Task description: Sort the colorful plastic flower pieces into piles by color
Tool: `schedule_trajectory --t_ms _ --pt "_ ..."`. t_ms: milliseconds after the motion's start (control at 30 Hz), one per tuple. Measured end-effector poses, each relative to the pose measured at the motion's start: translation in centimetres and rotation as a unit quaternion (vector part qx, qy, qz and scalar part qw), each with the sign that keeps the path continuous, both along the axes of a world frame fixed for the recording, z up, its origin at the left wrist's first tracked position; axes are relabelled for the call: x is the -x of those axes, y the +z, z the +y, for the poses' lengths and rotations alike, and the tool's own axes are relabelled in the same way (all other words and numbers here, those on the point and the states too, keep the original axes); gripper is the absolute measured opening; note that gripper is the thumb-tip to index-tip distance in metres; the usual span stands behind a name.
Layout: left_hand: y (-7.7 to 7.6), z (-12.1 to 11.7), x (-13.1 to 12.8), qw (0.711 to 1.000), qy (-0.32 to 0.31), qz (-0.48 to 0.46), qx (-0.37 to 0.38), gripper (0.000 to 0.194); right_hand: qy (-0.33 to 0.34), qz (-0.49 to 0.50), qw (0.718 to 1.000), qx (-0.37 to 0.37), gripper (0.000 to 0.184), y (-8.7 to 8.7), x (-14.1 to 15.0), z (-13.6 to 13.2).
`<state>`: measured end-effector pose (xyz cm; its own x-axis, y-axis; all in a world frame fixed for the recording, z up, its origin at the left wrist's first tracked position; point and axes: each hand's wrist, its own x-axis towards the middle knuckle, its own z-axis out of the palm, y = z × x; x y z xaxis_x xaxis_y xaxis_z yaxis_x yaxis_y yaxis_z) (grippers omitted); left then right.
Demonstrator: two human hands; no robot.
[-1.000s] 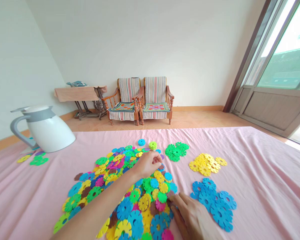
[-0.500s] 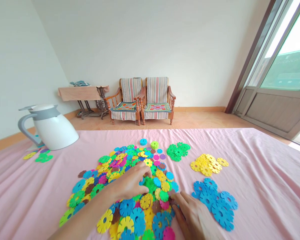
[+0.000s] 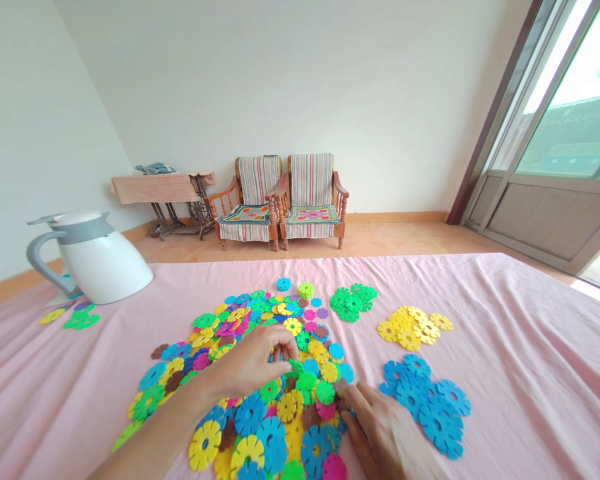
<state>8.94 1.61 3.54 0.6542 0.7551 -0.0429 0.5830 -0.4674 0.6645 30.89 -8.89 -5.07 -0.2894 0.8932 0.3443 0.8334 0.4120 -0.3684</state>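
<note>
A room with pale walls opens ahead, with a glazed sliding door on the right. Two wooden armchairs with striped covers stand against the far wall, beside a treadle sewing table. Nearer, a pink sheet spreads across the foreground, and a white-and-grey jug stands at its left edge.

On the sheet lies a wide heap of multicoloured plastic snowflake discs. Sorted clusters lie apart from it on the right: green discs, yellow discs and blue discs. A few green and yellow discs lie just beside the jug.

The left hand is over the middle of the heap, its fingers curled and bunched down among the discs, near a green disc. Whether they grip one cannot be told. The right hand rests at the heap's right edge, between it and the blue discs, with its fingers open and extended, their tips touching the discs.
</note>
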Motion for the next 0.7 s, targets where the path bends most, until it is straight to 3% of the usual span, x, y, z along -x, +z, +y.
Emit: schedule_trajectory --t_ms 167,333,467,567,700 --pt "-1.2 2.1 -2.4 0.992 0.067 -0.101 0.047 0.002 -0.017 -0.005 0.999 -0.036 0.017 -0.9 0.2 0.3" --pt "-4.1 6.0 -7.7 0.985 0.112 -0.117 0.055 0.002 -0.004 -0.04 0.999 -0.016 0.024 -0.4 0.3 0.3" --pt "-5.0 8.7 -11.3 0.98 0.15 -0.128 0.028 0.005 -0.017 -0.059 0.998 0.001 0.026 -0.2 0.2 0.4" --pt "-5.0 9.2 -11.6 0.979 0.163 -0.123 -0.007 0.014 -0.012 -0.065 0.998 -0.01 0.028 -0.5 0.2 0.5" --pt "-4.4 7.8 -8.8 0.989 0.116 -0.076 -0.05 0.013 -0.008 -0.064 0.998 0.004 0.025 -0.8 0.1 0.5"
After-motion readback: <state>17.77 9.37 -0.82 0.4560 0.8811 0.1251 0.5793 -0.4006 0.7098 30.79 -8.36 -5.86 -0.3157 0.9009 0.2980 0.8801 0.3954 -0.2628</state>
